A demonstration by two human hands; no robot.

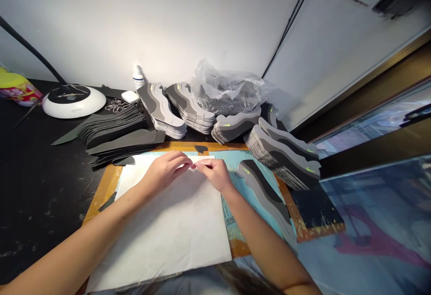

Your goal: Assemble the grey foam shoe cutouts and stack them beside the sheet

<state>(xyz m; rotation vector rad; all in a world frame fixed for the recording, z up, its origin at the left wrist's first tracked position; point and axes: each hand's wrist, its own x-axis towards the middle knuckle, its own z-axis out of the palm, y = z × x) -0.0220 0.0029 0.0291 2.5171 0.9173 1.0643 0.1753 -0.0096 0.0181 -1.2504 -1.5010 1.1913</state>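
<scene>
My left hand (173,165) and my right hand (214,172) meet over the far edge of a white sheet (175,227). Thumbs and fingertips of both are pinched close together. Between them is something tiny and pale, too small to make out. The sheet lies on a blue, tape-edged board (232,156). To the right of my right hand, a grey and black shoe upper piece (264,189) with a yellow-green swoosh rests flat. A small dark piece (201,148) lies just beyond my fingers.
Stacks of grey shoe pieces (161,111) line the back, beside a clear plastic bag (229,89). Dark cut pieces (116,126) are piled left. Behind them stand a lamp base (74,101), a white bottle (138,77) and a yellow-red container (16,88). Another stack (283,156) sits right.
</scene>
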